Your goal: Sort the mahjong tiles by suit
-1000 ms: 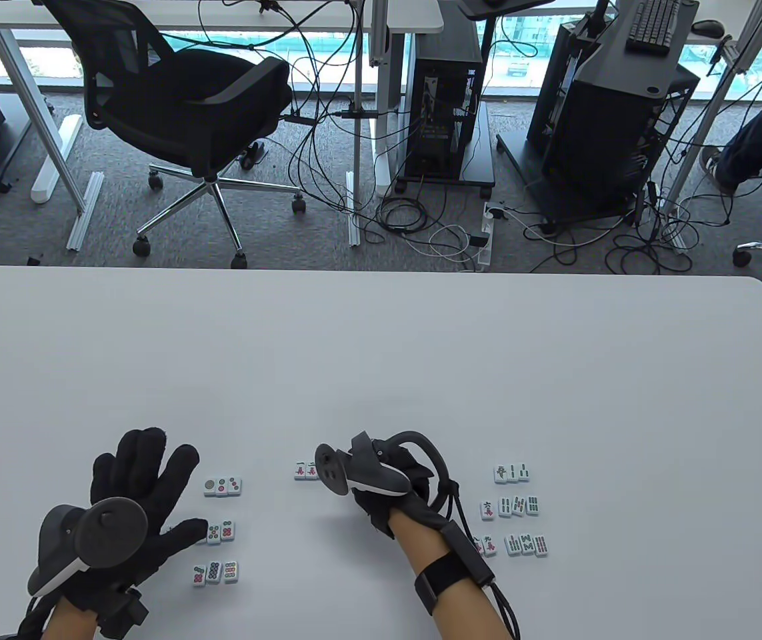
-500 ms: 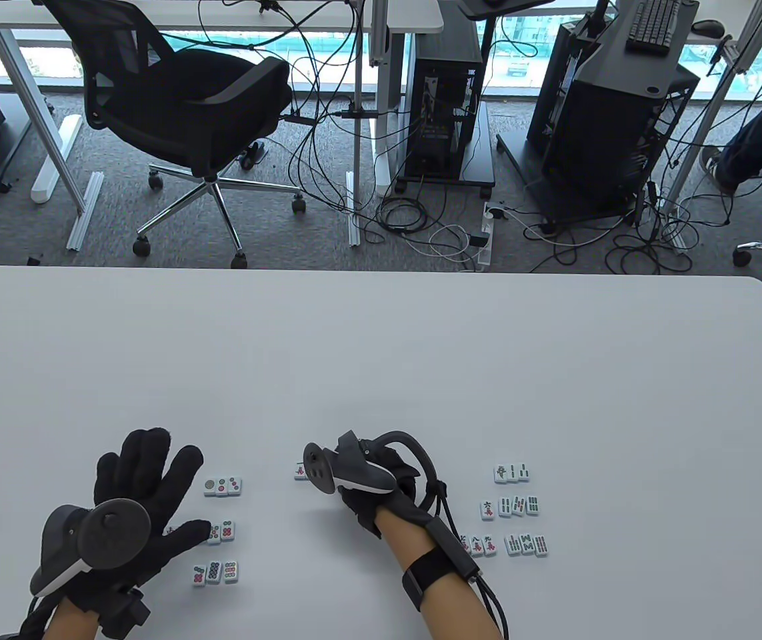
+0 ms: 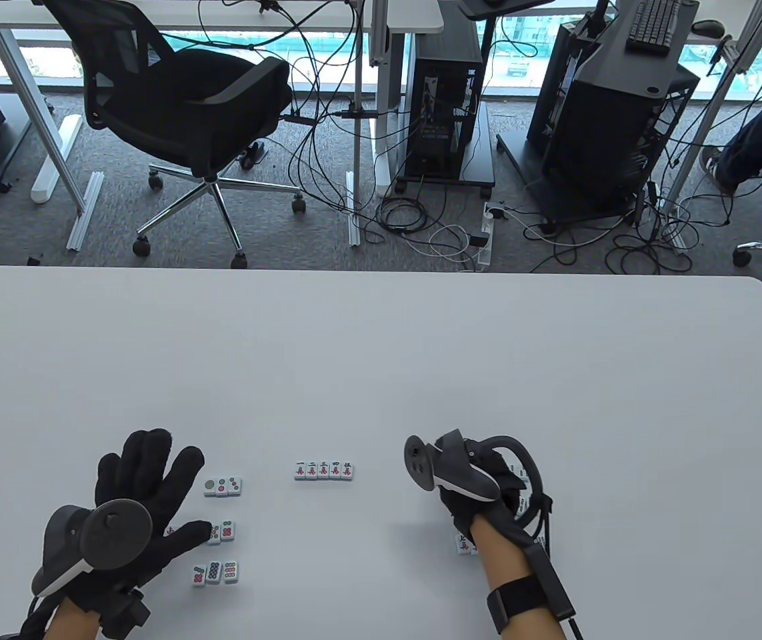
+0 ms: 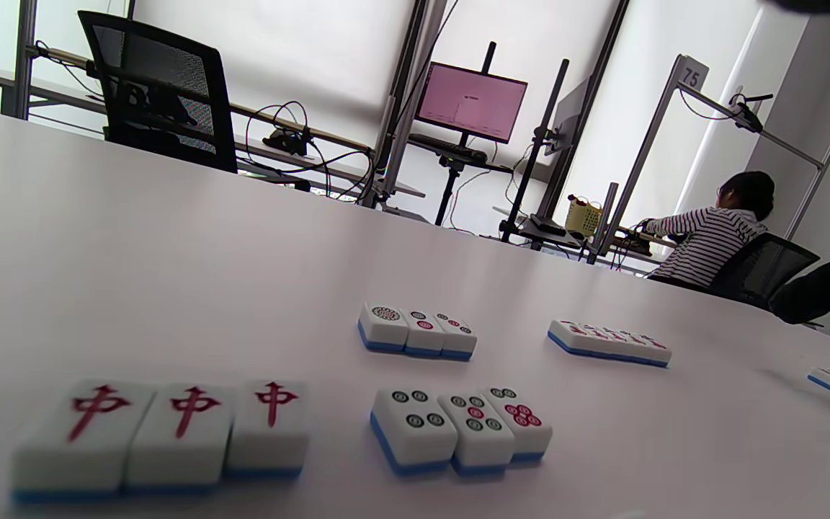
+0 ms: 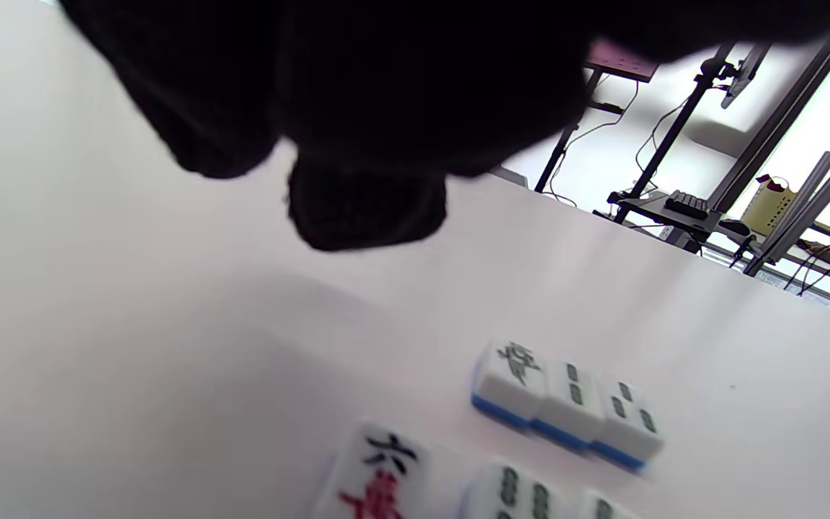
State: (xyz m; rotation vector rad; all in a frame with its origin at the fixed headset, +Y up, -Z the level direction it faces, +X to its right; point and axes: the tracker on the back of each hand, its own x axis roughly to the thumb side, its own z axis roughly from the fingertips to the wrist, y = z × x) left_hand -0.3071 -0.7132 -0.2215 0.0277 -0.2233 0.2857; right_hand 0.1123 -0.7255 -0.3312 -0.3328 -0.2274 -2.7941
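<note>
The white table (image 3: 381, 347) is filling the lower part of the table view, and your two gloved hands are coming in from its near edge; your left hand (image 3: 144, 507) is lying flat near the left side with its fingers spread and straight, gripping nothing, its thumb tip sitting just beside the middle row of dot tiles (image 3: 222, 531); your right hand (image 3: 487, 483) is hovering over the bamboo tiles at the right, covering most of them from above; in the right wrist view its fingers (image 5: 364, 209) are hanging dark and blurred above the table with no tile between them, though I cannot tell for sure whether they are curled or relaxed. Between your hands a row of five character tiles (image 3: 323, 470) is lying face up, the tiles touching side by side, well apart from either hand. On the left, three short rows of dot tiles are sitting one behind another: the far row (image 3: 223, 486), the middle one, and the near row (image 3: 214, 572); in the left wrist view three red-dragon tiles (image 4: 163, 432) are lying together just beside the middle dot row. By your right wrist a single character tile (image 3: 464, 545) is peeking out; the right wrist view is showing a bamboo row (image 5: 566, 404) and a six-character tile (image 5: 379, 468) near it.
</note>
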